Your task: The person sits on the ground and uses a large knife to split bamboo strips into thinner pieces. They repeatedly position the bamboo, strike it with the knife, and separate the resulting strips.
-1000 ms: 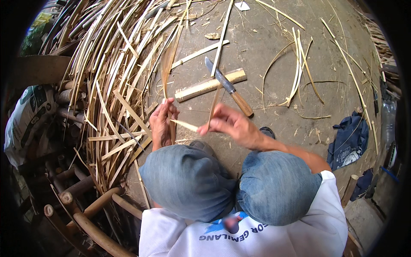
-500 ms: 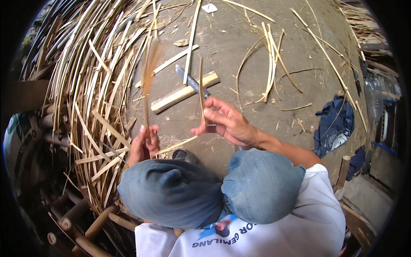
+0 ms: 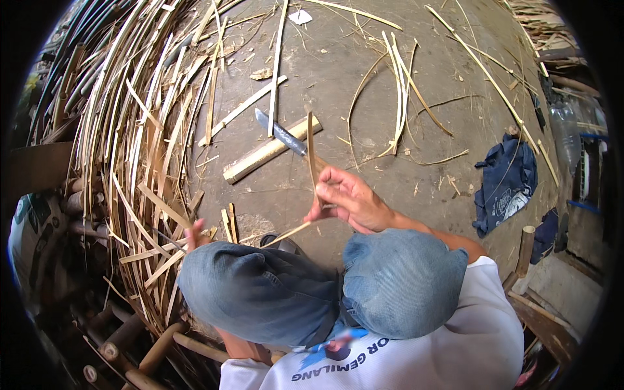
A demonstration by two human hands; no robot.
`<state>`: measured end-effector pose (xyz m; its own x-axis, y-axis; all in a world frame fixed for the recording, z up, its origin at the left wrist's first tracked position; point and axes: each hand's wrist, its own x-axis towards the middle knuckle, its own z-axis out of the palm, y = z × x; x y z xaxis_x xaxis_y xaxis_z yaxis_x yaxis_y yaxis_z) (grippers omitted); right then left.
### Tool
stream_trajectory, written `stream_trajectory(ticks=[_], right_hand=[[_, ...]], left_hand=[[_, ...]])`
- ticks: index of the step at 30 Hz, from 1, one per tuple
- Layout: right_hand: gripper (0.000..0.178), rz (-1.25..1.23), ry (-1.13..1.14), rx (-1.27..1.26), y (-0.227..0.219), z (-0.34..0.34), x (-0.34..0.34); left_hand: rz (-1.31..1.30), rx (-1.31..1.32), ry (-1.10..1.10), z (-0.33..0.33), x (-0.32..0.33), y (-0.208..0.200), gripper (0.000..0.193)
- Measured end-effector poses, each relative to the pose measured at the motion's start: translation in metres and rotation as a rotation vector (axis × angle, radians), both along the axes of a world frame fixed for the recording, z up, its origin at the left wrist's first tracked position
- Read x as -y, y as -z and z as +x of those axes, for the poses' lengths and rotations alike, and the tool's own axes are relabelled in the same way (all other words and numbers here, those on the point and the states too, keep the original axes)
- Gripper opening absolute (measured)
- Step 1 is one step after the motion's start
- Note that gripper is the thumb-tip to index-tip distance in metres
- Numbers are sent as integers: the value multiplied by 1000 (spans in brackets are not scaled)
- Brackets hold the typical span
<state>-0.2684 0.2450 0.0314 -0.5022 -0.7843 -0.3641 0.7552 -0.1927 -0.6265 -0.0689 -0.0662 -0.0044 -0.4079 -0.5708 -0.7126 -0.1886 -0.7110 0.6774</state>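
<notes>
My right hand (image 3: 350, 200), in front of the right knee, is closed on a thin bamboo strip (image 3: 311, 140). One length of it rises above the fingers; a pale length slants down from them toward the left knee. My left hand (image 3: 195, 235) is beside the pile on the left, partly hidden behind the left knee. Its visible fingers are stretched out, and I see nothing held in them. A brown strip (image 3: 156, 146) is blurred above it. Beyond the right hand, a knife (image 3: 279, 132) lies across a split bamboo piece (image 3: 270, 151) on the ground.
A big heap of bamboo strips (image 3: 130, 97) covers the left side. Loose strips (image 3: 398, 91) lie ahead and to the right. A dark blue cloth (image 3: 506, 185) lies at the right, near a short upright pole (image 3: 525, 250). Bamboo poles (image 3: 156, 351) are at lower left.
My left hand has moved left and down, away from the right hand, and the strip it held upright has left its fingers. My right hand still grips its strip.
</notes>
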Motion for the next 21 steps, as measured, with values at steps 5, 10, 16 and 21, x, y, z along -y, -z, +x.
stream_trajectory(ticks=[5, 10, 16, 21], right_hand=[[17, 8, 48, 22, 11, -5, -5], [17, 60, -14, 21, 10, -1, -11], [14, 58, 109, 80, 11, -1, -21], [16, 236, 704, -99, 30, -24, -126]], left_hand=[[118, 129, 550, -7, -28, -11, 49], [-18, 226, 412, 8, -29, -14, 50], [-101, 265, 237, 28, -14, -13, 50], [-112, 285, 248, 31, -16, -2, 51]])
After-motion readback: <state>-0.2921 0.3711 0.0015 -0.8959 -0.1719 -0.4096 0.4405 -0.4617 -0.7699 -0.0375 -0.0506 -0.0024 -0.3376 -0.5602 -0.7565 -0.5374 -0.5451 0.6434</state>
